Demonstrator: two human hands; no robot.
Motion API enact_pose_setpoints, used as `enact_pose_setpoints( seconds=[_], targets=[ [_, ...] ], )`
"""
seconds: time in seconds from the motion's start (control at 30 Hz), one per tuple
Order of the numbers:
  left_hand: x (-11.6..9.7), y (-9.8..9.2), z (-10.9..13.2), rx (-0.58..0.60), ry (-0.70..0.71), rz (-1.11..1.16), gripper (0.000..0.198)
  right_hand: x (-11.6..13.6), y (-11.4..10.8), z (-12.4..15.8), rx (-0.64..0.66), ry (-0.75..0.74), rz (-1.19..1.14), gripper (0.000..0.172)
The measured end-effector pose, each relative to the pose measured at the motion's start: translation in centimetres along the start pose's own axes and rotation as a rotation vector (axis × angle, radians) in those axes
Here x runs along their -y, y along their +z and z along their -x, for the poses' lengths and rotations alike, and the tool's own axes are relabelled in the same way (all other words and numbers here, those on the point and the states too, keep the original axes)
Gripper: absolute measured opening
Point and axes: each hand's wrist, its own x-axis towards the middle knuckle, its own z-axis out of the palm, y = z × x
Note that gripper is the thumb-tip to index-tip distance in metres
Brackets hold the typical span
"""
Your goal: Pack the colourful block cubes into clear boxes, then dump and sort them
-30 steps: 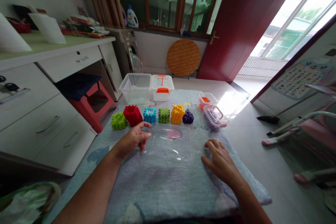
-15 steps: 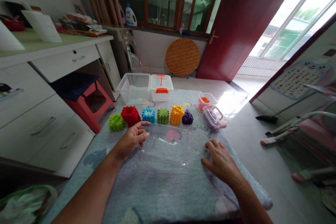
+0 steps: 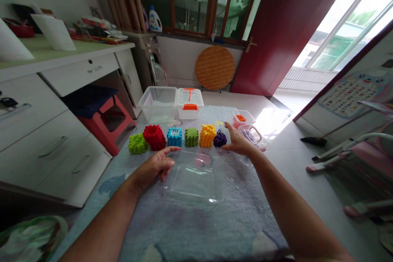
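While the left hand (image 3: 158,166) sits at the left edge of the clear lid (image 3: 195,177), grip unclear, the right hand (image 3: 240,142), nearer, gapes wide just right of the purple block (image 3: 220,139)!

The left hand (image 3: 155,166) and right hand (image 3: 238,141) are showing bare, and both forearms (image 3: 107,212) are showing bare too, narrowing toward the wrists (image 3: 134,183).

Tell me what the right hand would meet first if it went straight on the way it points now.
Most likely the dark purple block, just ahead of the right hand, with the yellow block beyond it. Depth is hard to judge from this single view.
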Motion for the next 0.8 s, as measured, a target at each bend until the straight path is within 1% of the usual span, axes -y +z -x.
enact_pose_setpoints(
  seconds=[0.07,0.13,0.23,0.33,0.43,0.53,0.63,0.7,0.8],
  targets=[
    [0.0,-0.1,0.0,0.018,-0.016,-0.006,0.063,-0.8,0.6,-1.3,0.039,0.015,-0.048,0.109],
    [0.0,-0.2,0.0,0.017,-0.021,-0.008,0.061,-1.3,1.2,-1.9,0.068,0.008,-0.088,0.112],
    [0.1,-0.2,0.0,0.025,-0.028,-0.012,0.058,-1.6,1.5,-2.4,0.092,-0.049,-0.08,0.11],
    [0.2,-0.2,0.0,0.036,-0.028,-0.019,0.057,-1.5,1.4,-2.8,0.129,-0.098,-0.031,0.106],
    [0.2,-0.2,0.0,0.039,-0.03,-0.024,0.056,-1.2,1.1,-3.4,0.175,-0.104,0.021,0.094],
    [0.1,-0.2,-0.1,0.036,-0.029,-0.024,0.055,-1.0,1.1,-3.7,0.214,-0.108,0.078,0.071],
    [0.2,-0.2,-0.1,0.039,-0.026,-0.022,0.055,-1.0,1.3,-3.8,0.213,-0.114,0.113,0.051],
    [0.3,-0.2,-0.1,0.039,-0.025,-0.02,0.055,-1.0,1.4,-3.8,0.206,-0.111,0.125,0.046],
    [0.3,-0.3,-0.2,0.053,-0.022,-0.021,0.056,-1.1,1.5,-3.9,0.205,-0.103,0.134,0.047]
  ],
)
